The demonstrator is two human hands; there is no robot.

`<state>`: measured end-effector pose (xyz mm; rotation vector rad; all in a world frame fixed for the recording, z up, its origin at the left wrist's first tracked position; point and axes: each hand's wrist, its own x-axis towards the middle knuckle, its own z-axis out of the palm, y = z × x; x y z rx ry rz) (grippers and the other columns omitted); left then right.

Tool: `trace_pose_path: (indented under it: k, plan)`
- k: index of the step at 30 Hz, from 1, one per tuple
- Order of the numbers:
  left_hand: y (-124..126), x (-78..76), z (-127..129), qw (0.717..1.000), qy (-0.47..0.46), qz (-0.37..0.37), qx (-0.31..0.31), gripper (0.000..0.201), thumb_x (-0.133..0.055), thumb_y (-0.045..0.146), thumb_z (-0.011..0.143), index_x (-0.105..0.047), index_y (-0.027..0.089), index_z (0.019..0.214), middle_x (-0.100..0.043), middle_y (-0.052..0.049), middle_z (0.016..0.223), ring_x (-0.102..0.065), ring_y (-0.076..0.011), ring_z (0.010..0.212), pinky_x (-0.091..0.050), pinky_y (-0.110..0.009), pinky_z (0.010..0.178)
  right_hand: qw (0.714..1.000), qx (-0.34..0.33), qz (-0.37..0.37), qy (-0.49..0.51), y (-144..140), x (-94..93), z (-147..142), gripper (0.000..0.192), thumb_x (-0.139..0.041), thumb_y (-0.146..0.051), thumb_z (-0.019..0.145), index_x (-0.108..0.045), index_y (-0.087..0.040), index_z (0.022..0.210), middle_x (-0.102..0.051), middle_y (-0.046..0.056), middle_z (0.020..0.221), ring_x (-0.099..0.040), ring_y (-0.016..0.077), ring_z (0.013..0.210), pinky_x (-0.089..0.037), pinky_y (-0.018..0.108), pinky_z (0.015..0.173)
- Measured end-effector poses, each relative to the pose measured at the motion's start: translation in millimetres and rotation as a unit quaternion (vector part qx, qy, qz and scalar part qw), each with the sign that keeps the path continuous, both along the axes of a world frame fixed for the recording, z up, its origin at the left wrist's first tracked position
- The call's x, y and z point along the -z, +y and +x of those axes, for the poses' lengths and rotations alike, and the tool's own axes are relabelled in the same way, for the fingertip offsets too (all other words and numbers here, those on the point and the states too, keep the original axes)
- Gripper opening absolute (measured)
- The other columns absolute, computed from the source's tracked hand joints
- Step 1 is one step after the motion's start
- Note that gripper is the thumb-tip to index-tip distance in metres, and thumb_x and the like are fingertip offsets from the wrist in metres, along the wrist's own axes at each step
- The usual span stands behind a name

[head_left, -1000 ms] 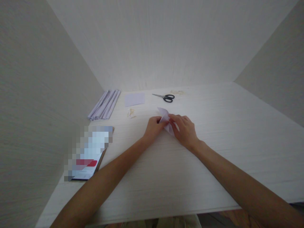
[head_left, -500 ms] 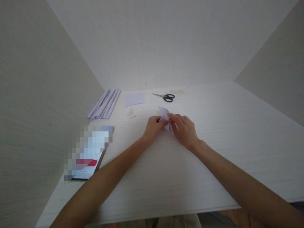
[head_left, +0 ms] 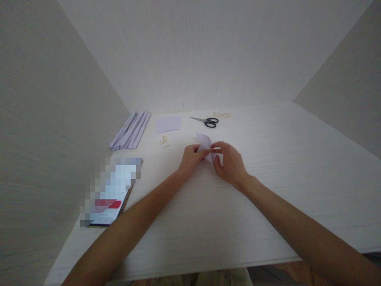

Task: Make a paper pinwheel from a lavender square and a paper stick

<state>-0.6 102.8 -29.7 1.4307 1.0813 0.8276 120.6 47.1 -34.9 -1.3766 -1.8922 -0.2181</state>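
A small pale lilac paper pinwheel [head_left: 203, 140], its corners bent inward, is held up just above the table between both hands. My left hand [head_left: 191, 159] is closed on its left side, the thumb pressing near the middle. From the right, my right hand [head_left: 231, 162] pinches at the middle with curled fingertips, its thumb by the lower right corner. Whatever may lie between those fingertips is too small to make out. Black-handled scissors [head_left: 210, 122] lie behind the hands, pointing left.
Rolled paper tubes [head_left: 131, 131] are bundled at the back left. Beside them lies a flat lilac paper sheet [head_left: 168, 124], with a few small wooden sticks [head_left: 163, 142] in front. A tablet-like device [head_left: 114, 190] rests near my left forearm. More small pale pieces [head_left: 222, 115] lie behind the scissors.
My right fingers have shifted from the paper's upper right part toward its middle, and the thumb has spread lower. The paper's upper corner now curls over more. My left hand keeps its hold.
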Motion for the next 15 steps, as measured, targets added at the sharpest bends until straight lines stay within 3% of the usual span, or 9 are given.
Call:
trace_pose_path:
  k: [15]
  plan:
    - [-0.3,-1.0,2.4,0.995,-0.078,-0.06,-0.017,0.016,-0.054,0.026,0.059,-0.058,0.011,0.06,-0.051,0.001,0.053,-0.043,-0.0084,0.051,-0.033,-0.022,0.051,1.0,0.004,-0.015,0.0,-0.1,-0.3,0.6,0.036,-0.04,-0.005,0.065,-0.04,-0.019,0.098,-0.062,0.006,0.085,-0.062,0.0187,0.076,-0.045,0.032,0.069]
